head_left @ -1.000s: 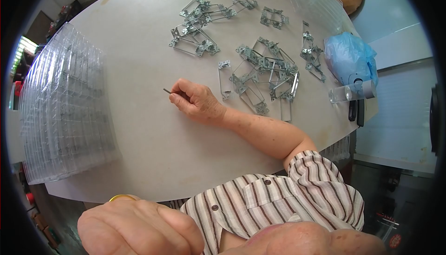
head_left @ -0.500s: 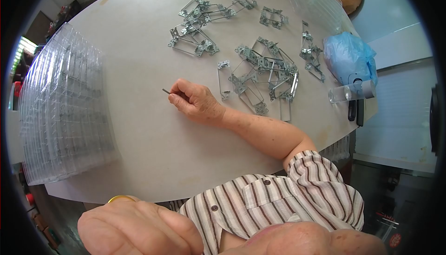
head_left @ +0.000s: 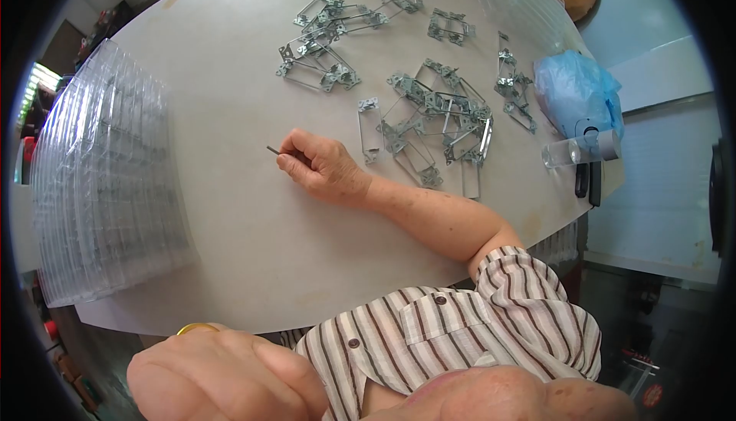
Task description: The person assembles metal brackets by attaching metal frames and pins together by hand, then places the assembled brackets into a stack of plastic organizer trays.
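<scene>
The right hand [head_left: 328, 169] and left hand [head_left: 226, 375] are well apart. The right, resting near the middle of the bench [head_left: 253, 268], is pinched on a thin rod [head_left: 273, 150], whose tip projects towards the bench's left edge. The left is raised at the near edge, close to the camera; whether it grips anything cannot be determined. Step in hand, in my judgement: a pause with the rod held and no work being done on the metal frames. Any further move would call for keeping the pinch firm and, if two hands are needed, lowering the left. A single metal frame [head_left: 369, 131] lies nearest the right hand, on its right-edge side, not touching; a tangled cluster [head_left: 441, 114] lies beyond it, and another cluster [head_left: 326, 45] towards the far edge. Clear plastic trays [head_left: 107, 183] are stacked along the left edge.
</scene>
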`<state>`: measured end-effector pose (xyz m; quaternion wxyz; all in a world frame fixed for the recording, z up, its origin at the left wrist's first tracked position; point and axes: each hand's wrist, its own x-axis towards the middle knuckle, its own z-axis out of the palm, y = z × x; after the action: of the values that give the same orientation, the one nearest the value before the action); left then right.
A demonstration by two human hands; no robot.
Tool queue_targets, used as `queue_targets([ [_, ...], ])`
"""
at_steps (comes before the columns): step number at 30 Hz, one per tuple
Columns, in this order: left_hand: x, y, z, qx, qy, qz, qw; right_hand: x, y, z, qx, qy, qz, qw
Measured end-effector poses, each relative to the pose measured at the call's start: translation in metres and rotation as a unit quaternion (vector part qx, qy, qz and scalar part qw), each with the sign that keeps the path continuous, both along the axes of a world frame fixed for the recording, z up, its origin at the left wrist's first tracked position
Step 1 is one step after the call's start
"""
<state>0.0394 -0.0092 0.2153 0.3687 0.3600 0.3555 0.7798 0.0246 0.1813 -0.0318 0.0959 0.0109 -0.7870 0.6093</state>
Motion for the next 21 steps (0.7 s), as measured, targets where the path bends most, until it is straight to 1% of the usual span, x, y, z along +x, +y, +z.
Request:
queue_targets([
  [3,-0.006,0.003,-0.007,0.069,0.024,-0.028,0.997,0.001,0.001,0.001,-0.015,0.0,-0.002,1.0],
  [5,-0.021,-0.003,-0.018,0.1,0.093,-0.096,0.986,0.005,0.001,0.004,-0.002,-0.006,-0.006,1.0],
  [7,-0.024,-0.003,-0.029,0.11,0.11,-0.052,0.986,0.006,-0.004,0.005,0.002,0.008,0.003,1.0],
  [9,-0.014,0.011,-0.042,0.114,0.07,0.098,0.986,0.014,-0.006,0.006,0.008,0.031,0.012,0.999],
  [11,-0.021,0.018,-0.048,-0.031,0.077,0.239,0.968,0.033,-0.007,0.023,0.001,-0.023,0.101,0.995],
  [12,-0.036,0.02,-0.063,-0.076,0.136,0.252,0.955,0.045,-0.008,0.029,-0.002,-0.047,0.148,0.988],
  [13,-0.051,0.021,-0.073,-0.169,0.195,0.271,0.928,0.058,-0.011,0.027,0.007,-0.029,0.191,0.981],
  [14,-0.056,0.036,-0.074,-0.27,0.193,0.31,0.891,0.07,-0.013,0.024,0.018,-0.009,0.234,0.972],
  [15,-0.074,0.043,-0.095,-0.285,0.267,0.316,0.865,0.08,-0.015,0.024,0.026,-0.004,0.241,0.97],
  [17,-0.098,0.062,-0.123,-0.333,0.439,0.356,0.755,0.096,-0.016,0.022,0.045,-0.001,0.254,0.966],
  [19,-0.119,0.071,-0.155,-0.385,0.479,0.338,0.713,0.1,-0.017,0.015,0.045,0.02,0.242,0.969],
  [21,-0.133,0.079,-0.183,-0.397,0.492,0.335,0.699,0.1,-0.016,0.011,0.028,0.02,0.233,0.972],
])
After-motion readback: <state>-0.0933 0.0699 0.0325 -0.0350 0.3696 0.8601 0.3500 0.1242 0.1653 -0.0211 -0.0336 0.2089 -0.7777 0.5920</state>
